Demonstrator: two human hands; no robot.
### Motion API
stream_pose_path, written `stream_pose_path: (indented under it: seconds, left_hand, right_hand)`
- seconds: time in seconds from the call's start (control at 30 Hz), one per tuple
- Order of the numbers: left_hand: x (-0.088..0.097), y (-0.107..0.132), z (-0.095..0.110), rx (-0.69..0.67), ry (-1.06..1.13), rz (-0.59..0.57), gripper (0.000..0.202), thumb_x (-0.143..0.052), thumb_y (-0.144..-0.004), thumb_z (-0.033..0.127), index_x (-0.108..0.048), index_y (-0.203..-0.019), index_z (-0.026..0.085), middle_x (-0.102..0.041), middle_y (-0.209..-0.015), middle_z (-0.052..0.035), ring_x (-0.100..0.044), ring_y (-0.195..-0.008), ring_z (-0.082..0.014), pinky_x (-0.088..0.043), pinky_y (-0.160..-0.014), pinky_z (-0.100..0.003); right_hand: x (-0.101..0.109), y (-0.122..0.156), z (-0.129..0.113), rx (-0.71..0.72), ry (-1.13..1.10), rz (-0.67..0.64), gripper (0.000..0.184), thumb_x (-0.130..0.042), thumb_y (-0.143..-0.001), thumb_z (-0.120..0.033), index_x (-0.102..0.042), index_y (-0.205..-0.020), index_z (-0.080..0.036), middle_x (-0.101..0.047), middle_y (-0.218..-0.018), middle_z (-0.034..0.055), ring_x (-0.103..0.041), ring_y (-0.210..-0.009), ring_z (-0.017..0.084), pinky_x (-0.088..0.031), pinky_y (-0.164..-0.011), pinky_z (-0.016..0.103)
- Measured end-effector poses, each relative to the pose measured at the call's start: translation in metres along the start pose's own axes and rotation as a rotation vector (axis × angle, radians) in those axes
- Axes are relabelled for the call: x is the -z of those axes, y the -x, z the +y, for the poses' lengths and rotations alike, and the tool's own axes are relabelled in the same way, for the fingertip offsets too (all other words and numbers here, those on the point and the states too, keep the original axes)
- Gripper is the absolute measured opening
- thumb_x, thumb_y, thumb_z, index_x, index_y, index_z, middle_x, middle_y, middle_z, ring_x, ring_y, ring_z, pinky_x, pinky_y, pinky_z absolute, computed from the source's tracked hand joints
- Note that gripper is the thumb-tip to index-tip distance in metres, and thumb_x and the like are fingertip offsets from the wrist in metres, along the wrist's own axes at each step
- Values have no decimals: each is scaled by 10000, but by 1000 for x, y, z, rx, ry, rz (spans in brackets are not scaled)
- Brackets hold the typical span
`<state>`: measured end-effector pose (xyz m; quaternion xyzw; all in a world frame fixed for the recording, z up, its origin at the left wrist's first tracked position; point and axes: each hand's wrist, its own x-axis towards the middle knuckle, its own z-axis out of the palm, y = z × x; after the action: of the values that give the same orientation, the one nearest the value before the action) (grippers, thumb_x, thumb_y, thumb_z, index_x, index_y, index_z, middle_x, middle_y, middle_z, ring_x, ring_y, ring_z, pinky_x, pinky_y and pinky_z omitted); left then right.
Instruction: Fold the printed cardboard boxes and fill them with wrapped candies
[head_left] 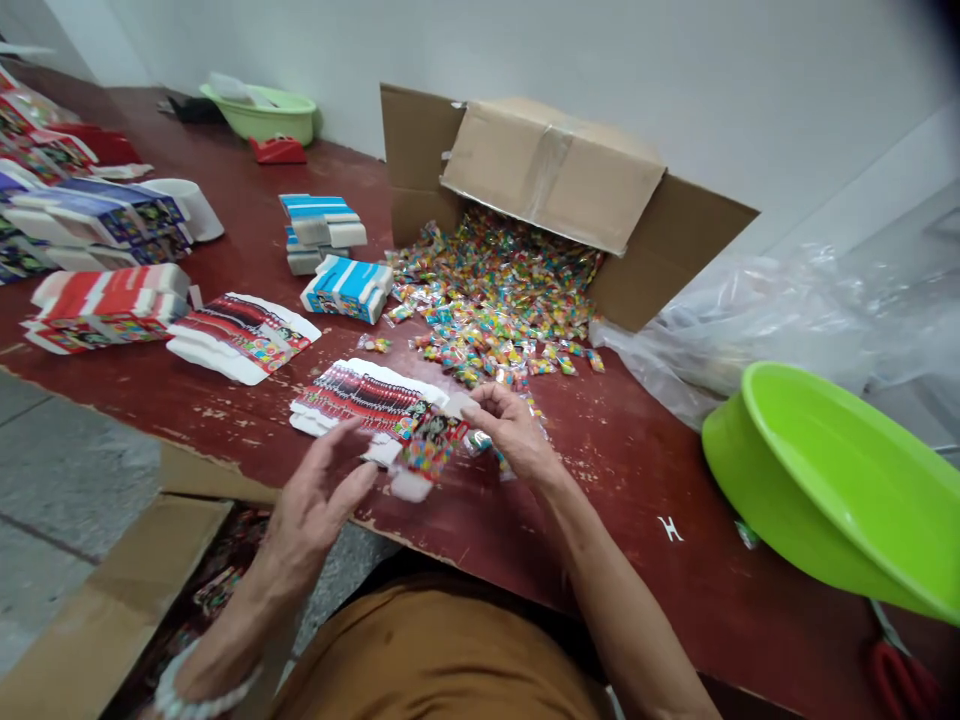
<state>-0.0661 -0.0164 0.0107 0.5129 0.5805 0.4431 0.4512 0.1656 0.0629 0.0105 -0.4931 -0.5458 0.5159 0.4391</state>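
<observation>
Right hand pinched small printed box over the table front edge, left hand open-fingered against it; folded boxes stood done, flat blanks and candies lay unused.

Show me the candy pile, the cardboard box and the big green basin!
candy pile (pixel 495 300), head view, middle of the heap.
cardboard box (pixel 551 175), head view, top flap.
big green basin (pixel 847 480), head view, inner wall.

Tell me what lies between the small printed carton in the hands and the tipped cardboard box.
A heap of wrapped candies, spilling from the cardboard box across the red table almost to the small printed carton, seen in the head view.
</observation>
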Motion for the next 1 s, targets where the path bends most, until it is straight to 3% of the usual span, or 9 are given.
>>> stream_pose_path:
  seconds: [0.13,0.17,0.23,0.4,0.53,0.63,0.7,0.87,1.0]
  left_hand:
    - [-30,-1,17,300,418,-727,527,-729,-768,560,-731,-1094,146,-767,-1074,-151,-718,-999,-321,-558,-898,-408]
    - [-36,2,19,334,465,-831,495,-746,-757,551,-752,-1009,125,-778,-978,-151,-733,-923,-305,-559,-877,-394]
    - [-45,11,19,371,565,-879,452,-771,-748,524,-759,-956,123,-768,-828,-111,-742,-784,-260,-560,-852,-380]
    - [-53,22,22,408,652,-711,403,-848,-700,421,-731,-975,151,-723,-684,-18,-729,-599,-199,-581,-815,-377]
    - [-55,20,27,397,547,-595,358,-848,-708,422,-709,-872,136,-719,-610,-31,-704,-511,-196,-587,-600,-310]
    - [-59,17,26,407,531,-487,339,-830,-738,414,-679,-885,148,-742,-640,-46,-696,-486,-204,-573,-519,-303]
    - [-62,16,24,403,531,-426,371,-845,-720,405,-671,-931,154,-751,-659,-45,-698,-506,-207,-588,-547,-323]
    - [-65,12,16,224,365,-259,484,-847,-721,407,-657,-1095,165,-788,-983,-74,-737,-943,-244,-594,-820,-310]
    - [-66,16,11,68,363,-4,657,-855,-708,403,-493,-1235,250,-781,-1002,-37,-754,-811,-209,-621,-709,-315]
  right_hand:
    - [7,28,-23,25,-248,-290,331,-787,-761,-461,-613,-862,-198,-631,-786,-30,-564,-698,108,-474,-690,239]
    - [6,32,-26,24,-270,-323,332,-792,-766,-463,-616,-863,-198,-634,-799,-27,-565,-711,108,-476,-697,238]
    - [4,38,-26,24,-304,-350,339,-800,-769,-468,-624,-872,-197,-639,-820,-22,-568,-732,110,-477,-703,238]
    - [1,40,-24,27,-364,-330,347,-817,-761,-467,-648,-909,-203,-651,-873,-11,-589,-782,117,-491,-755,248]
    - [2,46,-24,8,-407,-285,408,-832,-747,-448,-656,-1042,-228,-661,-956,4,-619,-843,126,-507,-805,259]
    - [0,56,-20,-98,-448,-374,495,-828,-749,-438,-621,-1147,-230,-665,-863,-3,-625,-688,125,-525,-672,268]
    - [-3,63,-17,-195,-463,-438,416,-770,-795,-473,-623,-1079,-207,-625,-679,-34,-567,-513,119,-484,-527,261]
    - [-9,67,-16,-69,-191,-93,221,-727,-792,-379,-669,-794,-166,-641,-699,-12,-547,-578,99,-448,-564,230]
    - [-11,65,-15,-65,-103,29,206,-696,-792,-312,-666,-953,-188,-663,-760,-8,-580,-641,125,-467,-610,247]
